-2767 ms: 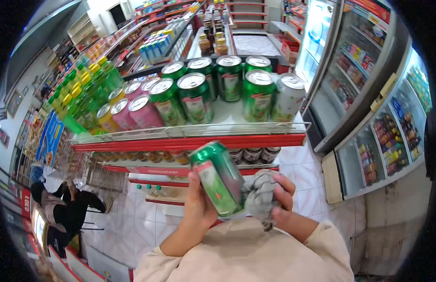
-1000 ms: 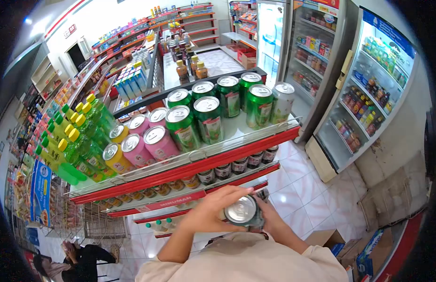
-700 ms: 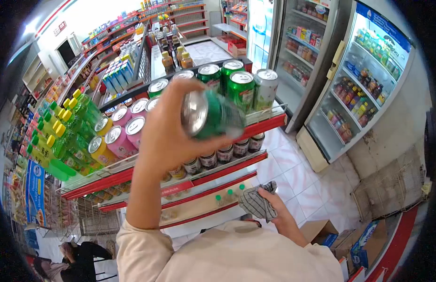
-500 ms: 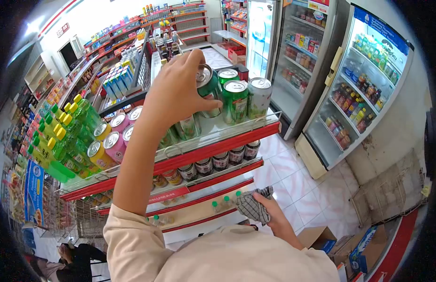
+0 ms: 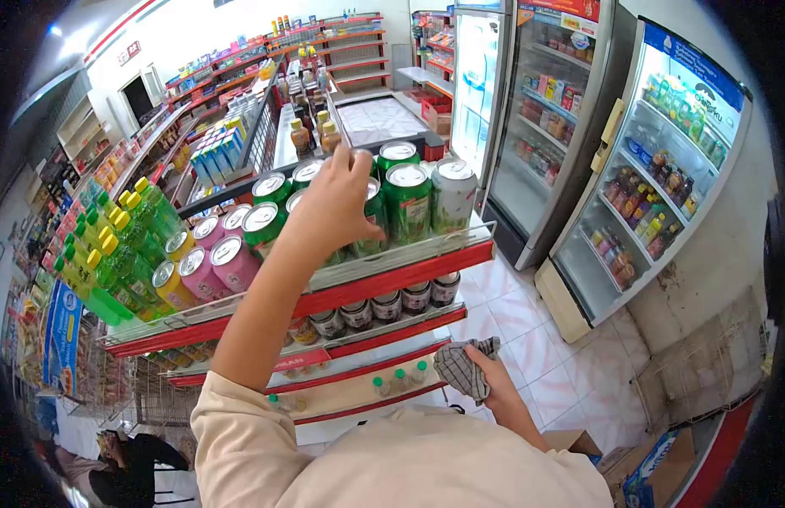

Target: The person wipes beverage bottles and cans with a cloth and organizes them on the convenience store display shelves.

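Curving left hand (image 5: 335,199) at green can (image 5: 374,208), cannot tell if gripping; move gently, without tipping neighbouring cans (image 5: 408,205); gripping checked cloth (image 5: 458,371) in right hand (image 5: 494,378).

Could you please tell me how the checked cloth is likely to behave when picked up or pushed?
The checked cloth is probably floppy, since it sits creased and bunched in the right hand. It also looks light, as that one hand alone holds it up. Pushed, it would likely crumple rather than roll, given its loose folds.
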Available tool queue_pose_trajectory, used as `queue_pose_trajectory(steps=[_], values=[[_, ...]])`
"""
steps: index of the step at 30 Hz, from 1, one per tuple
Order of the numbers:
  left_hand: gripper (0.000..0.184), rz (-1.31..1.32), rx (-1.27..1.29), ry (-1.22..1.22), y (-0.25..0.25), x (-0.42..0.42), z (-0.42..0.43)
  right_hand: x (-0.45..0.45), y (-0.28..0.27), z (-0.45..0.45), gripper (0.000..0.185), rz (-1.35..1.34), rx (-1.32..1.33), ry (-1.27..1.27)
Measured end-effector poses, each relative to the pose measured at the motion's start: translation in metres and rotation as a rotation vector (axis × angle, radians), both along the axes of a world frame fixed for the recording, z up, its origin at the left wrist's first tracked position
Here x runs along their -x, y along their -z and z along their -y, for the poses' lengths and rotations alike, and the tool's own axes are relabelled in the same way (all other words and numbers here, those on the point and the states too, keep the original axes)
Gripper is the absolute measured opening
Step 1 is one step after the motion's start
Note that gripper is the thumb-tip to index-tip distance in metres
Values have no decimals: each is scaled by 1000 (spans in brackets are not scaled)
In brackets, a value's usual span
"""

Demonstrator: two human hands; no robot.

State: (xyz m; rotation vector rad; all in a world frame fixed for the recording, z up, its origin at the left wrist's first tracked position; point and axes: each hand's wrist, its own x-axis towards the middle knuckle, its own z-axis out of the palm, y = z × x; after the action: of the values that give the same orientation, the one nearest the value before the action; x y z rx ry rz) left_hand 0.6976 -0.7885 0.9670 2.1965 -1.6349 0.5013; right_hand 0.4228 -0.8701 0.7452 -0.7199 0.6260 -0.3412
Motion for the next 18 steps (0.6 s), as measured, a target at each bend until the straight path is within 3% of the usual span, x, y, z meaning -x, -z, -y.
queue_pose_trajectory(steps=[6, 10, 13, 18], values=[[77, 99, -23, -125, 2, 10, 2, -4, 5, 23, 30, 3, 4, -86], [82, 176, 125, -8, 0, 17, 17, -8, -5, 31, 30, 23, 24, -116], [73, 235, 0, -64, 5, 21, 38, -6, -5, 41, 30, 8, 39, -134], [66, 190, 167, -35, 18, 36, 34, -6, 6, 48, 30, -36, 119, -122]])
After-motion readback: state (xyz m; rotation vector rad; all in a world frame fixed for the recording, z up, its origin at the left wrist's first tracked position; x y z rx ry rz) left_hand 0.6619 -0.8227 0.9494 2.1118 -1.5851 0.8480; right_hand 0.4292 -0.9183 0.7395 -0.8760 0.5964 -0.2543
